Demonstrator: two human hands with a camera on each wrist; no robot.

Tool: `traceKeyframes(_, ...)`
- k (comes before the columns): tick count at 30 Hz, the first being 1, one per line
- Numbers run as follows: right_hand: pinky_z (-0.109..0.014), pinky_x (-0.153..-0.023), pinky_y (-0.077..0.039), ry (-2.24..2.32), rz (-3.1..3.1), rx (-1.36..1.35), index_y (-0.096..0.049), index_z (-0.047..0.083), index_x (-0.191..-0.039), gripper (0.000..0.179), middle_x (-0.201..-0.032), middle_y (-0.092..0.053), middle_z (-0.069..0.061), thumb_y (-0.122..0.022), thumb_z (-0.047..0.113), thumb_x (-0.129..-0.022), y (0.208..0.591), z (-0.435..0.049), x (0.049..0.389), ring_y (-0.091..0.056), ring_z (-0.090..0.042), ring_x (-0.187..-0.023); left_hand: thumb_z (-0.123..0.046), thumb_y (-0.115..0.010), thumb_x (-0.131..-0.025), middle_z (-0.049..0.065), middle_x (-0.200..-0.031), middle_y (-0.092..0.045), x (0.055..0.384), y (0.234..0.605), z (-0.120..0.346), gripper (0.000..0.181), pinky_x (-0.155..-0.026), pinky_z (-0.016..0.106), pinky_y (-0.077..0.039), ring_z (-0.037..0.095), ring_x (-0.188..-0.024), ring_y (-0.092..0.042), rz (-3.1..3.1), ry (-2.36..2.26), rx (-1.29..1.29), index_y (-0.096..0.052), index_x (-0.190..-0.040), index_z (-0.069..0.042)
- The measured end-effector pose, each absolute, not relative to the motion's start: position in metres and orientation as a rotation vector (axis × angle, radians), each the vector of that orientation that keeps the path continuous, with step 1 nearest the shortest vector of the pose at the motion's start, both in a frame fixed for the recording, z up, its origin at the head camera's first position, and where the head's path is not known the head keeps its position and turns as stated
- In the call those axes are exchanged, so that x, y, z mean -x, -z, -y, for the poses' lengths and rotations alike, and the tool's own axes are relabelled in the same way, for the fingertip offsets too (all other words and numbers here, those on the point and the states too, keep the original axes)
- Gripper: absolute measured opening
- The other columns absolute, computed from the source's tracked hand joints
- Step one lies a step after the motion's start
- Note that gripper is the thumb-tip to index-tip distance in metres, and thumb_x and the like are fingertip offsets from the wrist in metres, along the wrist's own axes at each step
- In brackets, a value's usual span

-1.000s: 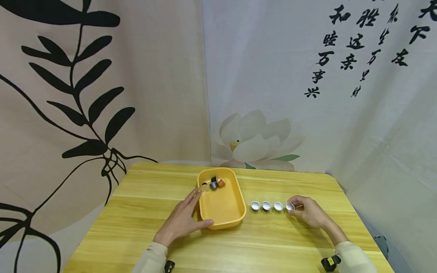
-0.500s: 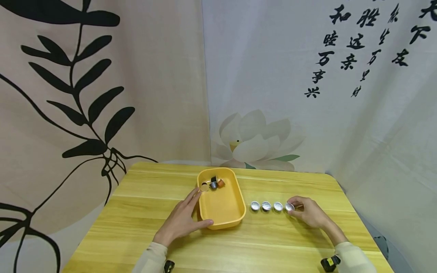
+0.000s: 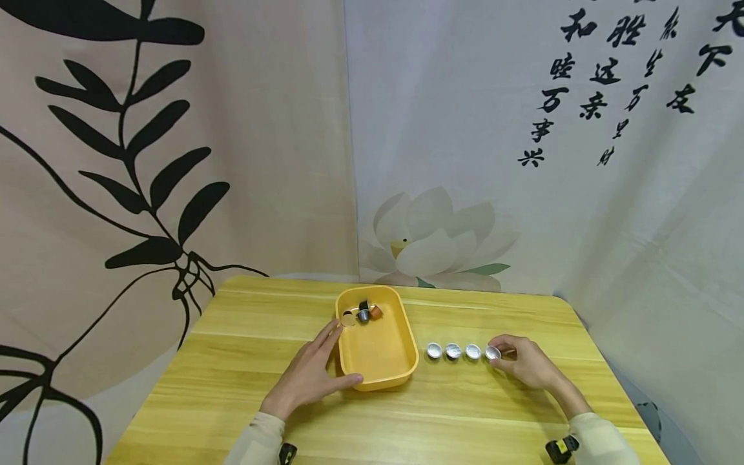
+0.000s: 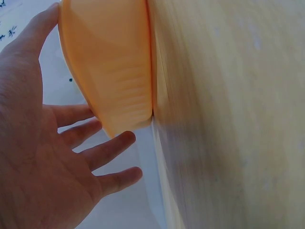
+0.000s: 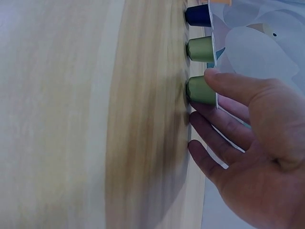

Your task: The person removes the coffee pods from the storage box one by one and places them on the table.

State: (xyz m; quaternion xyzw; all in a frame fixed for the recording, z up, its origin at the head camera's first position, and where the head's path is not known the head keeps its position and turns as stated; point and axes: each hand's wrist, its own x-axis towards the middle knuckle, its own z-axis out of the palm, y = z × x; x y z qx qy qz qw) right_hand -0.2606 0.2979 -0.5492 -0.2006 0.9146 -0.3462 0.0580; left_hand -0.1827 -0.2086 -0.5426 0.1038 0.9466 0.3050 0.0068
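My right hand [image 3: 523, 360] pinches the rightmost coffee capsule [image 3: 492, 353] of a row standing foil side up on the table. In the right wrist view this capsule [image 5: 200, 90] is green, with the thumb on its near side and the other fingers lower by the wood. Another green capsule [image 5: 200, 49] and a dark blue one [image 5: 198, 16] stand beyond it. My left hand [image 3: 310, 374] is spread along the left side of a yellow tray [image 3: 414, 354], thumb at the front rim. In the left wrist view its fingers are fairly straight against the tray wall [image 4: 107, 62].
Several capsules lie at the tray's far end, among them a dark grey one [image 3: 363, 316] and an orange-brown one [image 3: 376, 312]. The wooden table [image 3: 442, 420] ends at a printed curtain [image 3: 279, 161] behind.
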Motion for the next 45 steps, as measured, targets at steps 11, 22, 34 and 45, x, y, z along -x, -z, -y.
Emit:
traceKeyframes(11,-0.041,-0.098,-0.069,1.049,-2.780,0.592,-0.078,0.006,-0.127,0.027,-0.119,-0.083,-0.005,-0.085,0.015,-0.102,0.5473,-0.2960,0.2602,-0.079,-0.027,-0.113,-0.083,-0.082,-0.086,0.005,-0.192,-0.018,0.1849,0.5447,0.2092,0.129,-0.130,0.079,-0.040,0.057,-0.164,-0.041,-2.953,-0.958,-0.325,-0.029,-0.181,-0.014)
traceKeyframes(22,-0.034,-0.097,-0.068,1.034,-2.794,0.593,-0.078,0.007,-0.128,0.028,-0.120,-0.083,-0.005,-0.085,0.015,-0.102,0.5482,-0.2963,0.2608,-0.079,-0.027,-0.112,-0.086,-0.081,-0.085,0.003,-0.192,-0.019,0.1849,0.5427,0.2103,0.130,-0.132,0.076,-0.039,0.055,-0.165,-0.041,-2.950,-0.957,-0.321,-0.029,-0.181,-0.016)
traceKeyframes(34,-0.033,-0.097,-0.068,1.036,-2.792,0.580,-0.078,0.007,-0.128,0.029,-0.120,-0.084,-0.005,-0.086,0.016,-0.102,0.5471,-0.2954,0.2597,-0.079,-0.027,-0.113,-0.082,-0.083,-0.086,0.006,-0.192,-0.020,0.1833,0.5422,0.2092,0.127,-0.129,0.078,-0.041,0.056,-0.163,-0.042,-2.957,-0.958,-0.329,-0.030,-0.180,-0.014)
traceKeyframes(45,-0.035,-0.097,-0.068,1.044,-2.788,0.559,-0.077,0.003,-0.131,0.033,-0.122,-0.084,-0.008,-0.085,0.015,-0.102,0.5487,-0.2954,0.2599,-0.079,-0.029,-0.114,-0.082,-0.083,-0.086,0.005,-0.192,-0.019,0.1841,0.5426,0.2093,0.128,-0.132,0.077,-0.039,0.055,-0.165,-0.040,-2.947,-0.957,-0.314,-0.029,-0.181,-0.016)
